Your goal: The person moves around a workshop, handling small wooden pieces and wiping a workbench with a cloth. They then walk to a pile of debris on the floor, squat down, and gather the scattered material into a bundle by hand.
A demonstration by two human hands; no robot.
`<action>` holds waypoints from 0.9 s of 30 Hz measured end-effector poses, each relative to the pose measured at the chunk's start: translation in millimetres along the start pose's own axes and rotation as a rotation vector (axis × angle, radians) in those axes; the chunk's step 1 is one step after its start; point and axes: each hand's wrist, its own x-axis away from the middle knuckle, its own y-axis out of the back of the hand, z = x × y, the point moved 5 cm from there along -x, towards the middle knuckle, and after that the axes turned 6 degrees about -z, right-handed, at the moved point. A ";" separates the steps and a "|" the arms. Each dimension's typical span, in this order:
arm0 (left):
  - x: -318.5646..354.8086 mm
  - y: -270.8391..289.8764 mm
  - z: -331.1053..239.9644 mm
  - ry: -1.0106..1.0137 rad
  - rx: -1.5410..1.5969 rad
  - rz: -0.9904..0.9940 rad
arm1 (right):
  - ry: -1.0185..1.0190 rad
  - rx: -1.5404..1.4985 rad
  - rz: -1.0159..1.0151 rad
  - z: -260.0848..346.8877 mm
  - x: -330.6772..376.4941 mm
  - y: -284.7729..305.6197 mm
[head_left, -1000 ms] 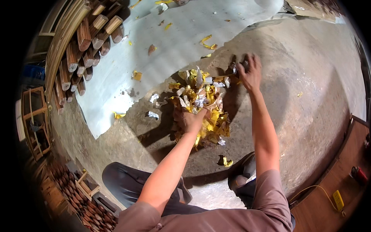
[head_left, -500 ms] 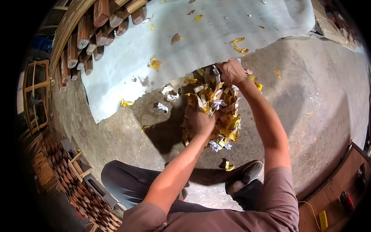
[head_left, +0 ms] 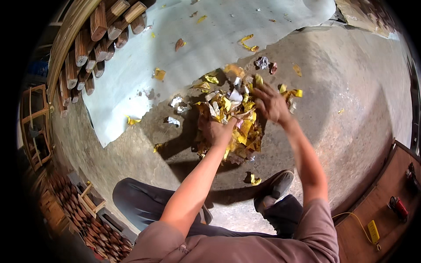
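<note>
A heap of crumpled paper scraps [head_left: 245, 138], mostly yellow with white and brown bits, is gathered in front of me above the concrete floor. My left hand [head_left: 215, 131] grips its left side, thumb laid across the top and the other fingers buried among the scraps. At the heap's upper right is my right hand [head_left: 272, 104], smeared by motion, its fingers apart and close to some yellow pieces. Loose white scraps [head_left: 174, 121] lie left of the heap. A greyish crumpled piece [head_left: 262, 62] and a curled yellow strip [head_left: 249, 43] lie beyond it.
A pale sheet [head_left: 123, 105] with scattered scraps covers the floor ahead. Stacked wooden posts [head_left: 81, 52] stand at the far left, and more wooden pieces [head_left: 83, 210] at the near left. On a brown board [head_left: 364, 228] at the right lie a yellow power strip [head_left: 373, 231] and a red tool [head_left: 398, 208].
My right hand has come back toward me from the heap's far edge. Greyish and reddish scraps beyond the heap are now uncovered. The left hand keeps its grip; the whole view has shifted slightly.
</note>
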 end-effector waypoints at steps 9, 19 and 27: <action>-10.3 -9.0 33.8 0.068 0.279 -0.005 | -0.682 -0.573 -0.563 130.7 62.1 -76.2; -9.9 83.9 30.8 0.408 1.243 0.314 | -0.587 -0.561 -0.744 220.8 27.6 9.4; 42.5 323.1 -49.8 0.479 1.441 0.425 | -0.383 -0.579 -0.769 366.1 2.9 242.9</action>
